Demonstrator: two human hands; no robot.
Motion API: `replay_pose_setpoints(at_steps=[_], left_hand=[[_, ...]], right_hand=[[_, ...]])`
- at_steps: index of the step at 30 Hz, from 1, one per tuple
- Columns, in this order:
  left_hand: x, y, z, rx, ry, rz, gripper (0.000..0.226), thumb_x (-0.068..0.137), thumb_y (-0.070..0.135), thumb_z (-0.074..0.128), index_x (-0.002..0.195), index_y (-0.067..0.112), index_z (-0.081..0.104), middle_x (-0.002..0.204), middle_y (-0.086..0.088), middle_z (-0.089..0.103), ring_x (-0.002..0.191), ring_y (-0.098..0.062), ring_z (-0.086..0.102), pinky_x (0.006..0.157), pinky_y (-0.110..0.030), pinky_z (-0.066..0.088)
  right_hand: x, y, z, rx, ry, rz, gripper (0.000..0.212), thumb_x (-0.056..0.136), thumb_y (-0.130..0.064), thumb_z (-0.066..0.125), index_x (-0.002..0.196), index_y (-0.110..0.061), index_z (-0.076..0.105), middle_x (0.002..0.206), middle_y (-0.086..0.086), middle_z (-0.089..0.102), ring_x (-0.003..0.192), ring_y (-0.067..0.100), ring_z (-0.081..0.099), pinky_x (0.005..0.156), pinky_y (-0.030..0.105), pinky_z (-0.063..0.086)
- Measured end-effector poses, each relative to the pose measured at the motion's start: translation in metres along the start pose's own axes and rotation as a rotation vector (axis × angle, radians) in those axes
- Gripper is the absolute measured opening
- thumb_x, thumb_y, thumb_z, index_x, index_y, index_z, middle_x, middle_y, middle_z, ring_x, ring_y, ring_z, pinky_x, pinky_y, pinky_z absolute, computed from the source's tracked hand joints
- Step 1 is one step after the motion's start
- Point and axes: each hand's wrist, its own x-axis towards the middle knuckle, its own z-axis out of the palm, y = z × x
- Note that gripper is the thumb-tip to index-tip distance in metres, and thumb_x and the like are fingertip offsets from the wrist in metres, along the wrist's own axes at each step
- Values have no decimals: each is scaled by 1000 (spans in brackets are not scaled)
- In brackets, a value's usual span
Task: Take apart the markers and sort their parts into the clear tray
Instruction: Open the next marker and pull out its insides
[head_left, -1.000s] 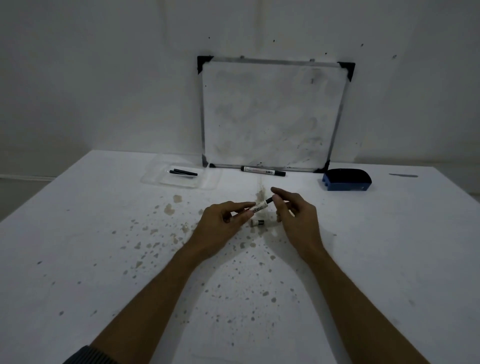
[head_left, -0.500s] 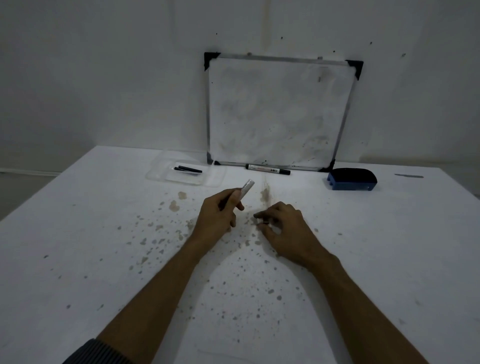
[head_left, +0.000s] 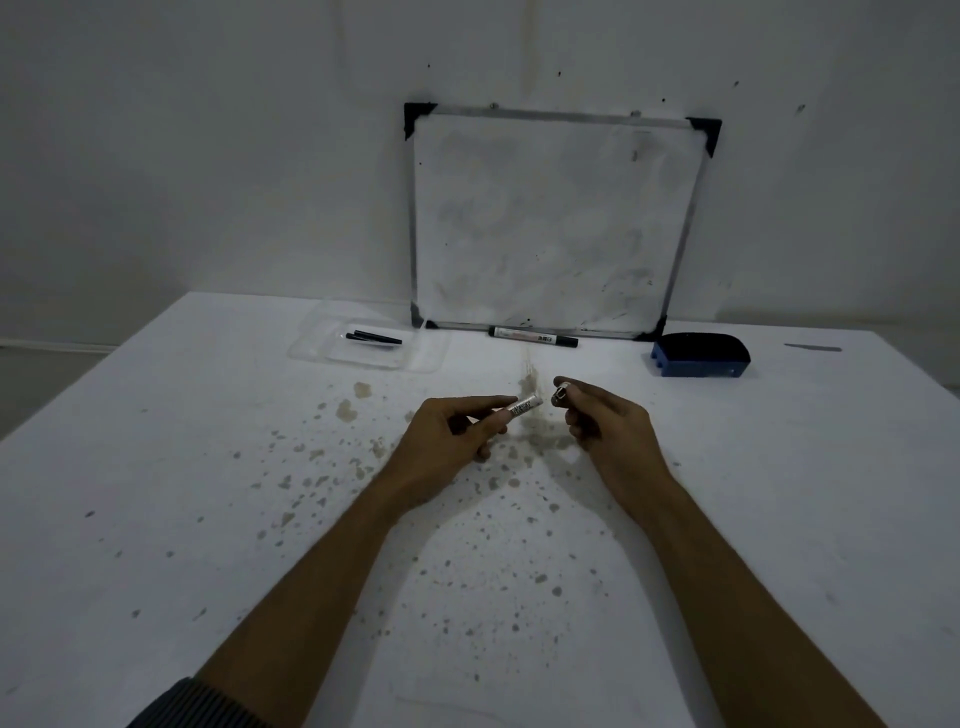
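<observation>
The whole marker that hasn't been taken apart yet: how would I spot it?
Find the whiteboard leaning against the wall. The marker lies flat on the table along the board's bottom edge. Unlike the thin black parts in the clear tray, it is white-bodied with black ends.

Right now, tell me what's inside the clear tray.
The clear tray holds two thin black marker parts lying side by side in one section. The rest looks empty, though its clear walls are hard to make out.

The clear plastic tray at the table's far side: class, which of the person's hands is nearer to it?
Left. The left hand is just right of and in front of the clear plastic tray; the right hand is farther right.
</observation>
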Motion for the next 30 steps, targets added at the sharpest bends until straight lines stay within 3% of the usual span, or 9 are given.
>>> replay_pose_setpoints(at_steps=[2,7,11,16,21,25,30], left_hand=[[0,-1,0,3,-14,-5,27,95,30,74,122,29,78,92,-2,81,67,-15,69,70,-25,61],[0,-3,-1,38,-16,-18,28,93,32,76,121,29,78,83,-3,80,65,-11,69,62,-20,52],[1,-3,0,76,8,-5,28,95,33,74,122,27,78,85,7,81,65,-14,70,64,-19,55],[2,-3,0,20,7,-11,28,99,30,68,124,22,77,81,2,77,59,-17,64,62,-26,59],[1,-3,-3,-5,-39,-41,27,103,28,63,122,15,77,76,-3,69,51,-12,56,51,-24,49],[2,-5,-5,21,-45,-53,25,103,29,62,121,20,78,73,0,69,49,-9,51,47,-24,45],[4,-3,0,55,-54,-48,26,106,36,56,111,21,77,75,0,64,57,-12,52,54,-28,48]], right_hand=[[0,2,0,-49,-6,-14,25,95,-22,70,116,-11,77,101,20,75,80,21,52,75,32,46],[-3,2,5,-217,3,-63,25,94,-28,71,115,-19,78,88,-8,78,71,2,63,73,21,52],[-7,3,10,-305,10,-148,26,91,-27,75,116,-20,77,101,-9,80,93,1,73,80,12,55],[-8,2,12,-409,23,-202,25,94,-37,70,115,-28,78,94,-10,80,82,-1,71,75,12,54],[-10,1,12,-399,-25,-223,23,93,-32,70,113,-22,78,99,-14,79,87,-2,72,77,12,54],[-11,3,14,-419,-54,-236,24,93,-30,71,113,-19,78,103,-10,78,93,-2,72,81,11,54],[-12,1,19,-425,-55,-240,30,98,-32,65,125,-20,72,106,-8,77,87,0,72,76,15,54]])
